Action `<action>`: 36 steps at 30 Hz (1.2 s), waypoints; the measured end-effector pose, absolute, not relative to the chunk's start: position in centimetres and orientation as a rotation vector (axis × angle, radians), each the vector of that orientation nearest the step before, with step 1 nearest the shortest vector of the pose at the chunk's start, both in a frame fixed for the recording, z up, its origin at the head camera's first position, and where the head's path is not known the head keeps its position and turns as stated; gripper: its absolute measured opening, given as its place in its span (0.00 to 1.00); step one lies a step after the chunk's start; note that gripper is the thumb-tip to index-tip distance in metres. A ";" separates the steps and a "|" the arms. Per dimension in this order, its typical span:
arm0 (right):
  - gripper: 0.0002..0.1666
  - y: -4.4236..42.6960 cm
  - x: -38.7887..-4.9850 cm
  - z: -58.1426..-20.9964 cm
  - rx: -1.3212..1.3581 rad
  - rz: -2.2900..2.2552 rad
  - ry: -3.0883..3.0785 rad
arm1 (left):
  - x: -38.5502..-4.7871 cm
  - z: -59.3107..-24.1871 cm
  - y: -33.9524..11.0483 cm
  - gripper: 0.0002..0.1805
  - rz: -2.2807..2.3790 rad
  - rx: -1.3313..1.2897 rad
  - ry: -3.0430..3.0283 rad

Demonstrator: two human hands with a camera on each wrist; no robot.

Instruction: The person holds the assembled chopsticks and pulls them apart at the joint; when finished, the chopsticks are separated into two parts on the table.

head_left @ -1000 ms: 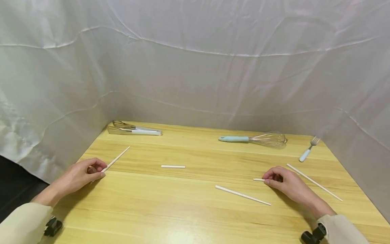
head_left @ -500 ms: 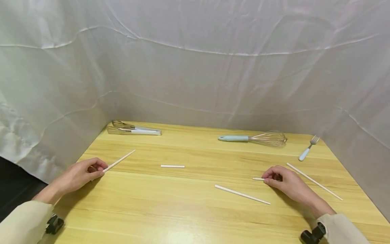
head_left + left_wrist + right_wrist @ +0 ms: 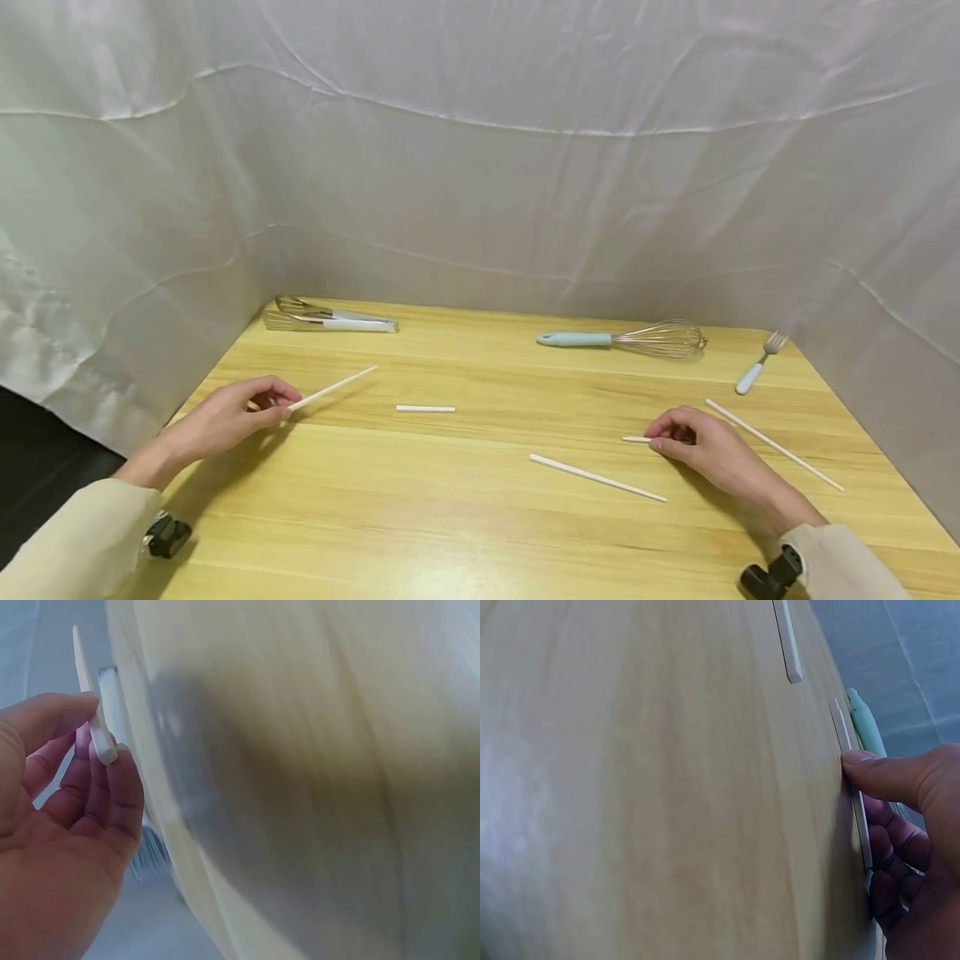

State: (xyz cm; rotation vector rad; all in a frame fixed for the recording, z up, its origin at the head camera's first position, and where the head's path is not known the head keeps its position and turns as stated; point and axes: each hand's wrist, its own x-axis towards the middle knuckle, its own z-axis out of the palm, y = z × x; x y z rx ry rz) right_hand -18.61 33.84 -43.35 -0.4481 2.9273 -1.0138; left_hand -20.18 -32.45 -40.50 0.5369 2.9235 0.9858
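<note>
My left hand [image 3: 236, 415] pinches one end of a white chopstick [image 3: 335, 388] between thumb and fingers, its far end pointing right and away. The left wrist view shows that chopstick [image 3: 96, 724] held above the table by the hand [image 3: 71, 802]. Thumb and fingers of my right hand [image 3: 716, 454] grip a short white stick [image 3: 636, 439] low at the table; in the right wrist view the stick [image 3: 861, 825] runs under the thumb of the hand [image 3: 922, 840]. A short white piece [image 3: 425, 409] lies between the hands. Two long white sticks lie near the right hand, one left [image 3: 597, 478], one right [image 3: 774, 444].
Metal tongs with white handles [image 3: 360, 326] lie at the back left of the wooden table [image 3: 420, 517]. A whisk with a light blue handle [image 3: 576, 339] is at the back, and a fork [image 3: 751, 377] at the back right. Grey cloth [image 3: 480, 192] stands behind.
My left hand has moved right and a little away from me, carrying the chopstick, whose far end has swung to the right. My right hand has stayed in place on its stick.
</note>
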 end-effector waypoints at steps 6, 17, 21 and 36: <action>0.02 33.9 -18.7 -43.3 -0.439 -0.995 2.940 | -20.7 -39.9 -29.5 0.07 1.087 0.592 2.792; 0.02 34.0 -18.7 -43.3 -0.417 -0.985 2.941 | -21.4 -39.0 -23.5 0.07 1.134 0.737 2.633; 0.04 33.9 -18.7 -43.3 -0.394 -0.983 2.933 | -21.6 -39.0 -21.6 0.07 1.141 0.794 2.584; 0.08 32.1 -18.8 -41.3 -0.476 -1.037 2.955 | -21.1 -39.3 -15.7 0.08 1.089 0.950 2.450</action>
